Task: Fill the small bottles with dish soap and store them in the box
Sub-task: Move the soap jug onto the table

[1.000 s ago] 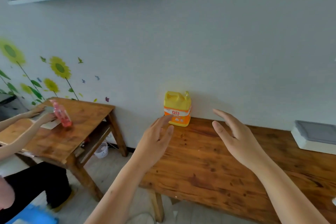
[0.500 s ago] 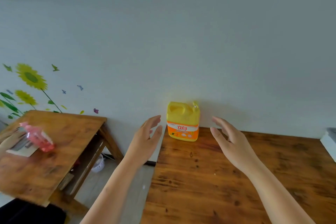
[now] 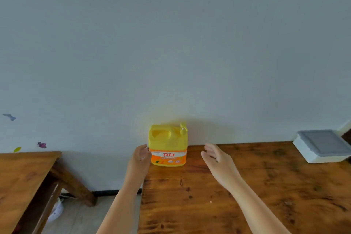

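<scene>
A yellow dish soap jug with an orange label stands upright on the wooden table, against the wall at the table's far left corner. My left hand is open at the jug's left side, fingertips at or almost at its label. My right hand is open to the jug's right, a short gap away, palm facing the jug. A white box with a grey lid sits at the table's far right, lid on. No small bottles are in view.
A second wooden table stands to the left, across a gap of floor. The white wall rises directly behind the jug. Small stickers dot the wall at left.
The view has swung right and closer to the jug. Both hands have reached forward to either side of it. The person with the pink bottle at the left table has left the view.
</scene>
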The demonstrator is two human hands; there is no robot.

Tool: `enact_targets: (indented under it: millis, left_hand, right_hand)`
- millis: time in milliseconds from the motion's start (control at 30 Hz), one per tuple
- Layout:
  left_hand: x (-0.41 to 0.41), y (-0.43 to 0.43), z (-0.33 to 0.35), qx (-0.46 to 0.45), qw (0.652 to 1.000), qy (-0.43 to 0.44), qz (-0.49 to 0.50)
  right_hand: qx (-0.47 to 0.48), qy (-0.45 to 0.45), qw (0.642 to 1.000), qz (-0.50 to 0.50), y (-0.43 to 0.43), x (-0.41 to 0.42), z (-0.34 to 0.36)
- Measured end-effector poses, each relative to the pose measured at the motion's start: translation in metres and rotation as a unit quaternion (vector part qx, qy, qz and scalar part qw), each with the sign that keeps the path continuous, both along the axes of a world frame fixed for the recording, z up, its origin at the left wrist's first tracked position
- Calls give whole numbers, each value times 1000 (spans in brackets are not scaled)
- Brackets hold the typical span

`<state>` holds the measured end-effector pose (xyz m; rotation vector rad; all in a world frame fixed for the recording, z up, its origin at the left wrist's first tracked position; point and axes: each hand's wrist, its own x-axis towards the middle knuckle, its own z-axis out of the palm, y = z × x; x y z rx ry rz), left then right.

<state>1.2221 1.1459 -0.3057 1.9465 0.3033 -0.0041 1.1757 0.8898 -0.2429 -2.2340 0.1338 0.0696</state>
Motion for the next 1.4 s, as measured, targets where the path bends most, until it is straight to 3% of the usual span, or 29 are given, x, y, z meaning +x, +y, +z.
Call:
enact_targets:
  millis: [467,767,933,1067,1267,1400]
  left_hand:
    - [128,-8,-44,117,992,53,14]
    - [185,-6,-101,88,986,140,-3]
    - [202,-6,-113,90,985,146,31]
    - [210,-5,-119,142,980,136,34]
    - [199,-10,-106,207,968,114,81]
    - [185,-16,-99,242,967,67,43]
  right_hand:
    - [31,70,996,-56,18,139,-89]
    - [26,73,997,-9,34,198,-151]
    - [63,83,994,-34,42,218,-170]
    - [108,93,987,-72,48,227,-181]
    - [41,31,995,-85,48,226,-189]
    - [49,41,995,-80,39,222,-188]
